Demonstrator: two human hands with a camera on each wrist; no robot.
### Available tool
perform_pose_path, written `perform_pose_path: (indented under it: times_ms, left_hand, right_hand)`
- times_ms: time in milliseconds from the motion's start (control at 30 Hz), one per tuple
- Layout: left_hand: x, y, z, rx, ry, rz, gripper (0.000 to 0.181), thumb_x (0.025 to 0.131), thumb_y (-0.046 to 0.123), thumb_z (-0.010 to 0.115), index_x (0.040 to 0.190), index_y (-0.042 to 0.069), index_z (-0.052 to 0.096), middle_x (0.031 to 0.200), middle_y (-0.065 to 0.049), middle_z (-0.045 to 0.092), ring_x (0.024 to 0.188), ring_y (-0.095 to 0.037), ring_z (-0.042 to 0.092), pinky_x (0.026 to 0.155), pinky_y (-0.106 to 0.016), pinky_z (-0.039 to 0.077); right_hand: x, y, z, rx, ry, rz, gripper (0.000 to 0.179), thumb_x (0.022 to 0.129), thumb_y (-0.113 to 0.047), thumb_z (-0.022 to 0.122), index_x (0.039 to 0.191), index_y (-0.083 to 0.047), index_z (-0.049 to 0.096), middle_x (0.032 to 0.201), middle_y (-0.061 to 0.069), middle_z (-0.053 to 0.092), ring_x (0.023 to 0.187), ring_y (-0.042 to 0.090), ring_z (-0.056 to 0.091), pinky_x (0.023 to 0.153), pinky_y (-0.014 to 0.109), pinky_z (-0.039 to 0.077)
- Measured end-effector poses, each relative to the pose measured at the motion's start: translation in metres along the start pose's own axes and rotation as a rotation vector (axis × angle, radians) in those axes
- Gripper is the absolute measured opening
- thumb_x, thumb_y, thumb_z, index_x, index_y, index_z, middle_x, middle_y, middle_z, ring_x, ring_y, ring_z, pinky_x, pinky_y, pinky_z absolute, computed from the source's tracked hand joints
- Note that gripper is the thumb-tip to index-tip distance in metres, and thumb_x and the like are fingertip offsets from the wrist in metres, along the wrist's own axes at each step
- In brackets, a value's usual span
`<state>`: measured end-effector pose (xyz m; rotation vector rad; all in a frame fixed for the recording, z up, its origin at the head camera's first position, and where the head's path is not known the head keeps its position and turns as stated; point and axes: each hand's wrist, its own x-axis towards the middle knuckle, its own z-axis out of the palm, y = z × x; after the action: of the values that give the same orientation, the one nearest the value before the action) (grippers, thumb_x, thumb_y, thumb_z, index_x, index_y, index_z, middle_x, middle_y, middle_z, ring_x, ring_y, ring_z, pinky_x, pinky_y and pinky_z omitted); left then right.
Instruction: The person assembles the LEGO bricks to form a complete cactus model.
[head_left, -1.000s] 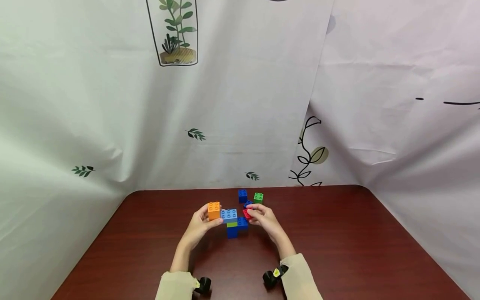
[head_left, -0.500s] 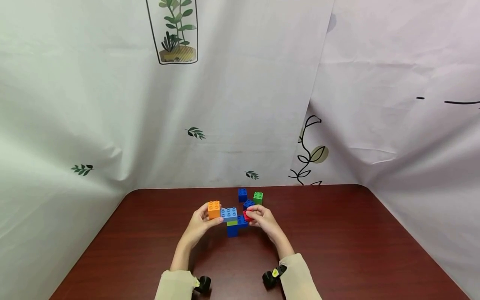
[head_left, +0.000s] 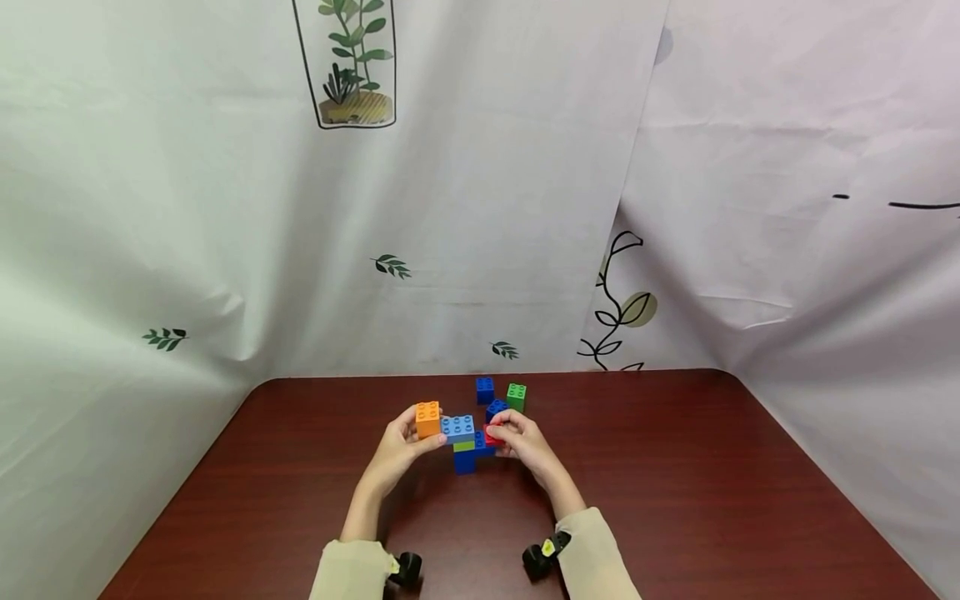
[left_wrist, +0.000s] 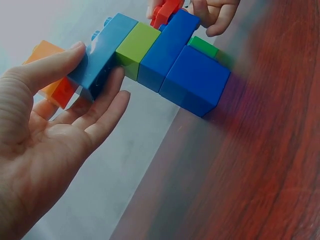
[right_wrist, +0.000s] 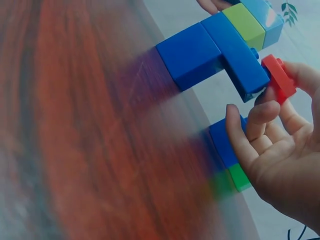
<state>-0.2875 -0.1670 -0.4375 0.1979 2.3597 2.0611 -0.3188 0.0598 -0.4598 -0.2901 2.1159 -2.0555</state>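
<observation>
A small tower of toy building bricks stands upright on the table. Its base is a blue brick (left_wrist: 195, 77), with a longer blue brick (right_wrist: 235, 57), a lime green brick (head_left: 464, 447) and a light blue brick (head_left: 457, 428) stacked above. An orange brick (head_left: 427, 419) sits at the tower's upper left. My left hand (head_left: 393, 454) holds the light blue brick, thumb in front and fingers behind. Between thumb and fingers, my right hand (head_left: 531, 446) pinches a red brick (right_wrist: 280, 77) at the longer blue brick's right end. Whether the red one is seated on the studs I cannot tell.
Behind the right hand, a blue brick (head_left: 496, 408) lies nearby. Farther back are another blue brick (head_left: 484, 390) and a green brick (head_left: 517, 395). The dark red-brown table (head_left: 675, 483) ends at a pale printed cloth (head_left: 480, 208).
The right hand has shifted slightly left with the red brick, bringing it over the end of the longer blue brick. The left hand and the tower stay in place.
</observation>
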Motion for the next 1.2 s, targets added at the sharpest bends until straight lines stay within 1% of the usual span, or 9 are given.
perform_pose_path:
  times_ms: [167, 267, 400, 467, 667, 767, 933, 1067, 1200]
  left_hand:
    - [0.0002, -0.0005, 0.0003, 0.004, 0.011, -0.005, 0.055, 0.087, 0.009, 0.072, 0.136, 0.004, 0.049, 0.118, -0.018, 0.062, 0.097, -0.019, 0.062, 0.09, -0.025, 0.055]
    - [0.0003, -0.0007, 0.0002, 0.004, 0.012, -0.001, 0.054, 0.087, 0.009, 0.072, 0.136, 0.004, 0.049, 0.118, -0.018, 0.062, 0.097, -0.019, 0.062, 0.089, -0.024, 0.055]
    - [0.0007, -0.0014, 0.0001, 0.004, 0.004, 0.001, 0.056, 0.087, 0.009, 0.072, 0.137, 0.003, 0.048, 0.118, -0.018, 0.062, 0.097, -0.019, 0.062, 0.089, -0.024, 0.055]
    - [0.0007, -0.0017, 0.0002, 0.003, 0.001, 0.002, 0.056, 0.087, 0.009, 0.072, 0.137, 0.003, 0.048, 0.118, -0.018, 0.061, 0.097, -0.019, 0.062, 0.089, -0.024, 0.055]
    - [0.0008, -0.0021, 0.0006, 0.007, 0.005, 0.0, 0.056, 0.087, 0.009, 0.072, 0.137, 0.003, 0.048, 0.119, -0.018, 0.062, 0.097, -0.019, 0.062, 0.09, -0.025, 0.055]
    - [0.0011, -0.0023, 0.0011, 0.007, 0.005, -0.003, 0.056, 0.087, 0.009, 0.072, 0.137, 0.002, 0.048, 0.12, -0.018, 0.062, 0.098, -0.019, 0.062, 0.091, -0.026, 0.055]
    - [0.0016, -0.0019, 0.0016, 0.011, 0.006, 0.001, 0.056, 0.087, 0.01, 0.072, 0.137, 0.004, 0.048, 0.121, -0.018, 0.061, 0.099, -0.02, 0.062, 0.093, -0.028, 0.055]
    - [0.0018, -0.0021, 0.0014, 0.006, 0.009, -0.004, 0.055, 0.087, 0.009, 0.072, 0.137, 0.005, 0.049, 0.121, -0.018, 0.061, 0.099, -0.02, 0.062, 0.092, -0.027, 0.055]
    - [0.0016, -0.002, 0.0011, 0.001, 0.004, 0.0, 0.056, 0.087, 0.009, 0.071, 0.137, 0.003, 0.048, 0.12, -0.018, 0.061, 0.098, -0.019, 0.062, 0.09, -0.024, 0.055]
  right_hand:
    - [0.0011, 0.0001, 0.0038, 0.042, 0.033, 0.049, 0.027, 0.093, -0.017, 0.064, 0.109, 0.002, 0.056, 0.079, -0.005, 0.058, 0.062, 0.01, 0.047, 0.067, 0.022, 0.054]
    - [0.0019, 0.0009, 0.0047, 0.034, 0.034, 0.08, 0.03, 0.092, -0.02, 0.062, 0.112, 0.003, 0.058, 0.081, -0.003, 0.057, 0.065, 0.01, 0.049, 0.067, 0.024, 0.056]
    - [0.0019, 0.0029, 0.0046, -0.005, -0.001, 0.124, 0.039, 0.093, -0.026, 0.059, 0.118, 0.003, 0.059, 0.088, 0.001, 0.061, 0.071, 0.011, 0.056, 0.071, 0.029, 0.059]
    - [0.0015, 0.004, 0.0044, -0.012, -0.024, 0.146, 0.042, 0.093, -0.029, 0.057, 0.119, 0.004, 0.057, 0.09, 0.001, 0.062, 0.07, 0.011, 0.058, 0.073, 0.031, 0.06]
    - [0.0004, 0.0036, 0.0051, 0.024, -0.076, 0.196, 0.046, 0.094, -0.034, 0.053, 0.121, 0.004, 0.054, 0.08, 0.0, 0.058, 0.06, 0.008, 0.058, 0.066, 0.025, 0.058]
    - [0.001, 0.0039, 0.0052, 0.05, -0.085, 0.196, 0.043, 0.096, -0.032, 0.051, 0.121, 0.003, 0.054, 0.076, -0.002, 0.058, 0.058, 0.006, 0.058, 0.064, 0.022, 0.057]
    - [0.0021, 0.0049, 0.0044, 0.094, -0.093, 0.169, 0.04, 0.097, -0.029, 0.052, 0.119, 0.004, 0.055, 0.073, -0.005, 0.06, 0.058, 0.004, 0.057, 0.067, 0.022, 0.058]
    - [0.0011, 0.0047, 0.0041, 0.146, -0.105, 0.167, 0.039, 0.097, -0.028, 0.053, 0.118, 0.004, 0.055, 0.073, -0.005, 0.059, 0.058, 0.004, 0.055, 0.07, 0.024, 0.059]
    - [0.0012, 0.0062, 0.0046, 0.181, -0.109, 0.17, 0.03, 0.098, -0.027, 0.053, 0.111, 0.0, 0.056, 0.073, -0.004, 0.057, 0.058, 0.004, 0.054, 0.071, 0.025, 0.059]
